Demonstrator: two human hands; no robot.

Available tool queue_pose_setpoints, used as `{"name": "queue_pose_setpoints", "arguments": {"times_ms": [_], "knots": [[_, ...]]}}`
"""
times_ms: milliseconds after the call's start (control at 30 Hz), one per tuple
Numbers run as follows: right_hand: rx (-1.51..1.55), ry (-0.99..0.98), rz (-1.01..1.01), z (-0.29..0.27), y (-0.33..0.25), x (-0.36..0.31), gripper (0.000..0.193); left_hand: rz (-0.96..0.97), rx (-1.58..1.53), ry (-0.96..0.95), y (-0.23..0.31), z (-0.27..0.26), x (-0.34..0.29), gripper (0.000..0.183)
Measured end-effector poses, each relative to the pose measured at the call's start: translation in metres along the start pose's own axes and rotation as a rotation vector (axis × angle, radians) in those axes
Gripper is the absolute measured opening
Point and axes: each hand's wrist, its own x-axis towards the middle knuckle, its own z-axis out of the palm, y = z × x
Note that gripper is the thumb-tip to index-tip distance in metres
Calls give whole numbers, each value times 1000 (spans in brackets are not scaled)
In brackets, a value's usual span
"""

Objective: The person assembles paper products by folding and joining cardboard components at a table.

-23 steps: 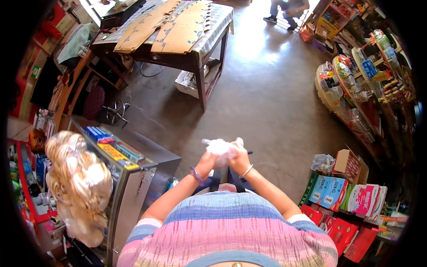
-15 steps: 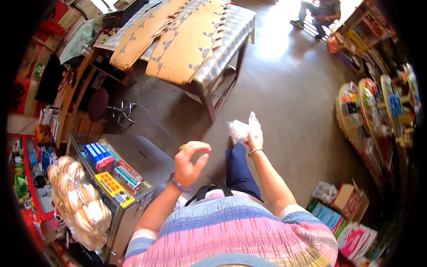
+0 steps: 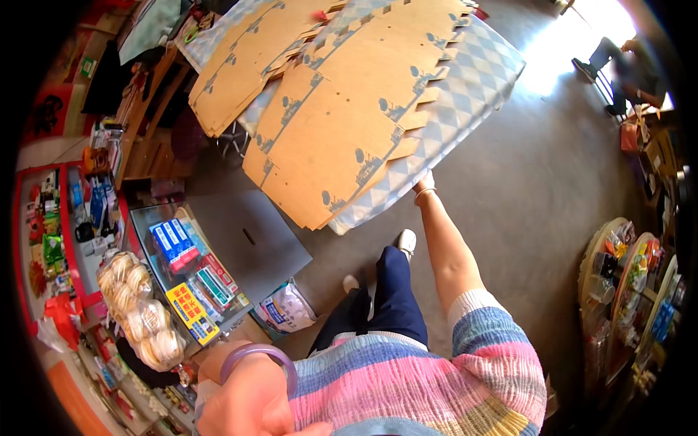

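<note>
My right arm reaches forward to the near right corner of the table. My right hand (image 3: 422,188) is beside the edge of its checked cloth (image 3: 465,102), with the fingers mostly hidden. Only a small patch of the white plastic bag (image 3: 428,176) shows at the fingers. A bracelet circles that wrist. Low in the picture, close to my striped top, is my left hand (image 3: 251,398), smeared and partly cut off, with a purple bangle above it. What its fingers do is unclear. Flat brown cardboard sheets (image 3: 334,109) lie stacked on the cloth.
A grey-topped cabinet (image 3: 251,225) stands left, bearing small boxes (image 3: 174,243) and a yellow sign (image 3: 193,312). Beside it is a clear bag of pale round items (image 3: 142,312). Display racks (image 3: 625,291) stand right. A seated person (image 3: 629,73) is at the far right.
I have moved nearer the table, which looks larger now. My right hand has gone forward to the table edge, hiding most of the bag. My left hand has dropped back toward my body.
</note>
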Motion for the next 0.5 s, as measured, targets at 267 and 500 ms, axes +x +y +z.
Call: {"name": "queue_pose_setpoints", "arguments": {"times_ms": [267,500], "knots": [[541,-103,330,-43,10,-97,45,66,206,72,17,-47,12,29],[527,158,284,-97,-47,-186,37,354,-45,99,26,-118,24,25]]}}
